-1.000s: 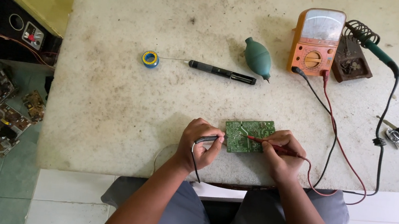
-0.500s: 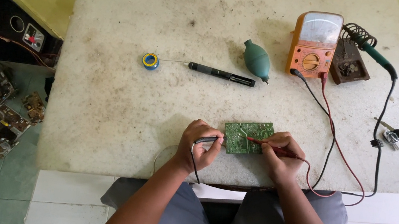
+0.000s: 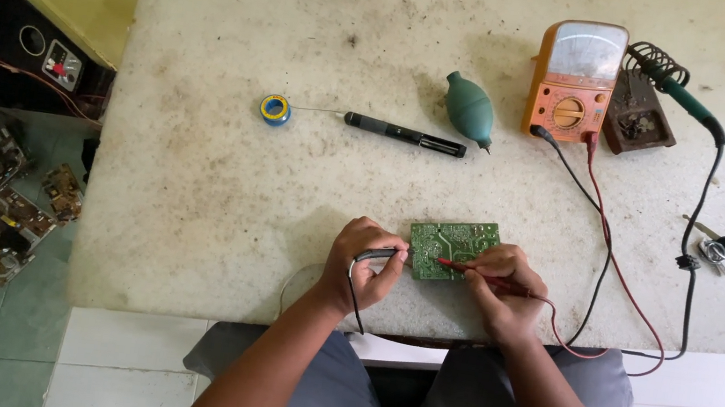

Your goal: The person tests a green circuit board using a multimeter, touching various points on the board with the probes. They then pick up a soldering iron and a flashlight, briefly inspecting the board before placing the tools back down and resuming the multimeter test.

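Green circuit board [image 3: 453, 248] with pale traces. Black probe [image 3: 374, 255], red probe [image 3: 476, 271]. Orange multimeter [image 3: 576, 81], white dial face. Teal rubber blower [image 3: 470, 108]. Blue-and-yellow solder spool [image 3: 275, 109]. Speckled off-white surface [image 3: 194, 189].

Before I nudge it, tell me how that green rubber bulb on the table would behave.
The green bulb looks like soft rubber, so it would probably squash under the fingers rather than slip. Its rounded, pear-like body lies on its side on the table, so a push would likely make it roll in a curve. It probably weighs little, being likely hollow.
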